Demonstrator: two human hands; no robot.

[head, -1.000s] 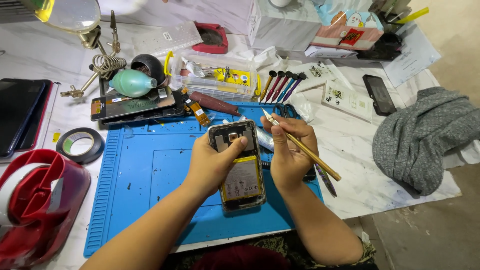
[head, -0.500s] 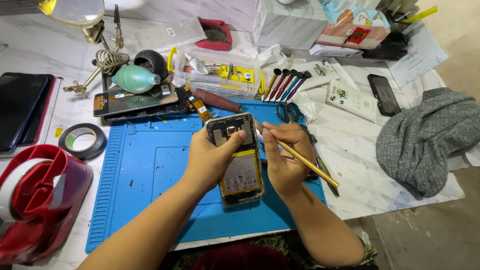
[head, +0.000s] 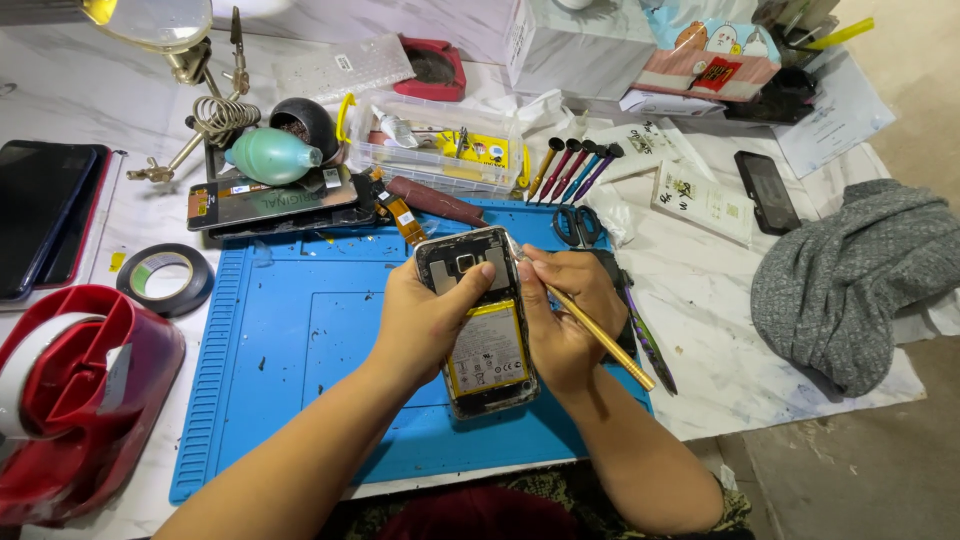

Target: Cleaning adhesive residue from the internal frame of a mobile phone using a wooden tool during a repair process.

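An opened phone (head: 482, 330) with its back off and a yellow-edged battery showing lies over the blue work mat (head: 300, 350). My left hand (head: 425, 320) grips its left side, thumb pressed on the upper part near the camera. My right hand (head: 565, 310) holds a gold-handled screwdriver (head: 600, 340) like a pen, its tip at the phone's top right corner. The right hand also rests against the phone's right edge.
Red tape dispenser (head: 70, 400) and black tape roll (head: 165, 278) sit at left. Behind the mat are a green air blower (head: 270, 157), flat phone parts (head: 270, 200), a clear parts box (head: 440, 150), screwdrivers (head: 575, 170) and scissors (head: 575, 225). A black phone (head: 766, 192) and grey cloth (head: 860, 280) lie at right.
Both hands and the phone have stayed together; my left thumb slid up onto the phone's top and the screwdriver tip closed in on its top right corner.
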